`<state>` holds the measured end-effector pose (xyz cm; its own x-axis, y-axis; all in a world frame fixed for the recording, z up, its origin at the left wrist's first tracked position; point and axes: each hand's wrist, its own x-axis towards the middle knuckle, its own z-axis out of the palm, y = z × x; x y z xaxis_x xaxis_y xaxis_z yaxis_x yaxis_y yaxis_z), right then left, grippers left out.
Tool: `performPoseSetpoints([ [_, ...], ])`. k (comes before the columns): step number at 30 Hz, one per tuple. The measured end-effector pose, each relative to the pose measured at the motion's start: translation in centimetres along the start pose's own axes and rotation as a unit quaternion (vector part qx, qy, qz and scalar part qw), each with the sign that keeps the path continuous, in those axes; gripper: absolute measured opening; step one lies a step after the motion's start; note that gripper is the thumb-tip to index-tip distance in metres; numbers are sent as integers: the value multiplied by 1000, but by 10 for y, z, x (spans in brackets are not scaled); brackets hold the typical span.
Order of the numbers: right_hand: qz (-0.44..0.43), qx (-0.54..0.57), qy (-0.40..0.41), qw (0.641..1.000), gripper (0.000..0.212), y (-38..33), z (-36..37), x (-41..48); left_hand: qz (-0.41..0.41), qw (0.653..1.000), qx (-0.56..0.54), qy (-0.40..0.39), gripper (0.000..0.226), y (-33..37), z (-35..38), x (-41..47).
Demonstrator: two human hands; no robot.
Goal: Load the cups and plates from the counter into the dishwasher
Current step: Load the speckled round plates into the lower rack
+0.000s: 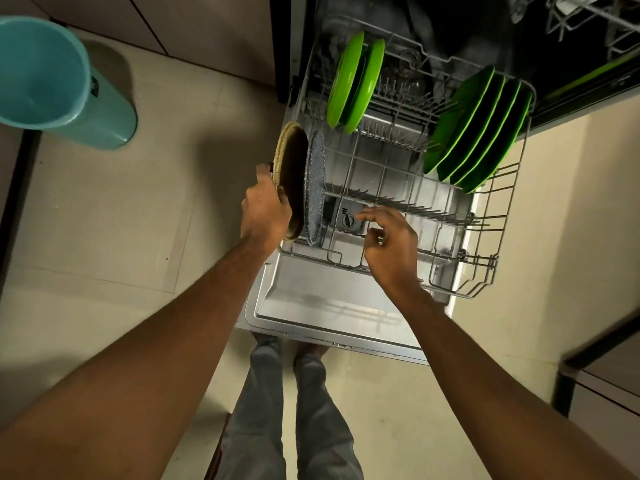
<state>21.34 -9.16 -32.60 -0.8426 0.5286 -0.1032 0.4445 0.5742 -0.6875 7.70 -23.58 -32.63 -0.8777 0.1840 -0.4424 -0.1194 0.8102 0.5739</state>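
Note:
My left hand (265,209) grips the near rim of a brown plate (292,168), held on edge at the left side of the pulled-out lower rack (485,271). Right beside it a grey speckled plate (314,188) stands upright in the rack. My right hand (391,242) hovers over the rack's front tines with fingers loosely curled, holding nothing. Two green plates (355,81) stand at the rack's back left. Several green plates (481,129) lean in a row at the back right.
The dishwasher door (329,306) lies open flat in front of my legs. A teal bin (52,81) stands on the tiled floor at the left. The upper rack (595,22) shows at the top right. A cabinet edge (606,375) juts in at the lower right.

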Motion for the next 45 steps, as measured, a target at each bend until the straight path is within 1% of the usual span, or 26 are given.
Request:
performPoseSetpoints([
  [7,0,-14,-4,1000,41,4,-6,-3,-13,998,27,-54,32,3,11,8],
  [12,15,-18,-5,1000,39,0,-14,-3,-42,995,-23,-85,32,-5,9,12],
  [15,31,-22,-15,999,37,-10,-23,-3,-32,997,-42,-58,36,-4,0,0],
  [18,35,-16,-25,999,36,-27,-37,-4,36,999,-37,-18,32,1,-18,-25],
  [23,14,-11,-29,999,27,-63,-66,-8,126,991,37,2,37,22,-62,-74],
  [28,-16,-8,-29,999,24,-102,-93,-19,171,983,62,31,40,47,-109,-118],
  [34,-63,-17,-52,996,30,-156,-126,-34,164,981,75,69,46,73,-164,-164],
  [37,-71,-61,-93,991,37,-188,-139,-40,154,982,76,77,48,80,-194,-189],
  [39,-80,-68,-116,988,43,-211,-146,-42,148,982,80,83,49,83,-213,-202],
  [41,-100,-66,-122,985,46,-241,-154,-45,141,982,70,100,50,86,-236,-216],
  [45,-159,-58,-120,978,48,-301,-151,-43,138,975,58,163,51,85,-282,-229],
])
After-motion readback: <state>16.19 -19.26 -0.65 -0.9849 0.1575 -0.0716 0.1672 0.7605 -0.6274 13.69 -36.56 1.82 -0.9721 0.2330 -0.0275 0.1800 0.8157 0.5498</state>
